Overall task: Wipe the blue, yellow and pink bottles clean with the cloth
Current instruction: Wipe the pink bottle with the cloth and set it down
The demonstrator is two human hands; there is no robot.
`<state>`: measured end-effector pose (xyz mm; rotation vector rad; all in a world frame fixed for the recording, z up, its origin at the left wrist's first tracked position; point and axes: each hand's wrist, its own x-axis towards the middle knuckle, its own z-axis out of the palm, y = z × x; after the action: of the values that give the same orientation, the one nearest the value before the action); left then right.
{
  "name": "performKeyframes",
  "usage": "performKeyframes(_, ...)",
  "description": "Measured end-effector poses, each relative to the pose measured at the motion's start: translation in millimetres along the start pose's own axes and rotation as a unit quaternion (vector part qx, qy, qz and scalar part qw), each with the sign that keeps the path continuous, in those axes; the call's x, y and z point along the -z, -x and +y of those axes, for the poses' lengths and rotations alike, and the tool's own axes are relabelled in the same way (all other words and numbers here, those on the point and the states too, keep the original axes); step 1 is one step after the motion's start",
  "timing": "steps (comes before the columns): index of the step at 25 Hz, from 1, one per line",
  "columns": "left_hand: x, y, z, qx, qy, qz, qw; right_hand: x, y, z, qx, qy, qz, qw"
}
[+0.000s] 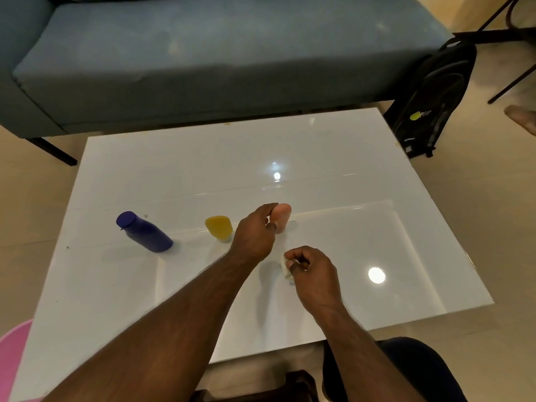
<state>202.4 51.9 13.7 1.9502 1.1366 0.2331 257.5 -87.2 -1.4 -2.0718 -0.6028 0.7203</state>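
Note:
Three bottles stand in a row on the white glossy table [319,152]. The blue bottle [145,232] is at the left and the yellow bottle [219,227] is in the middle. At the right, the pink bottle [282,217] has my left hand [255,233] around its left side, thumb and fingers touching it. My right hand [311,269] is nearer to me, just right of the left wrist, with its fingers closed on a small pale cloth [285,266] that sticks out at the left of the fist.
A blue-grey sofa [203,59] runs along the far side of the table. A black backpack [432,103] leans at the back right beside dark chair legs [510,82]. A pink object [11,361] sits at the near left edge.

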Motion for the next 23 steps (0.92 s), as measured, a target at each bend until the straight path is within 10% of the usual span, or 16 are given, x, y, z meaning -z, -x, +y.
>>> performKeyframes(11,34.4,42.3,-3.3,0.091,0.238,-0.025,0.967,6.8,2.4,-1.3,0.002,0.009,0.021,1.000)
performKeyframes(23,83.5,217.5,-8.7,0.227,0.639,-0.082,0.731,33.9,108.7,-89.6,0.126,-0.060,0.015,0.990)
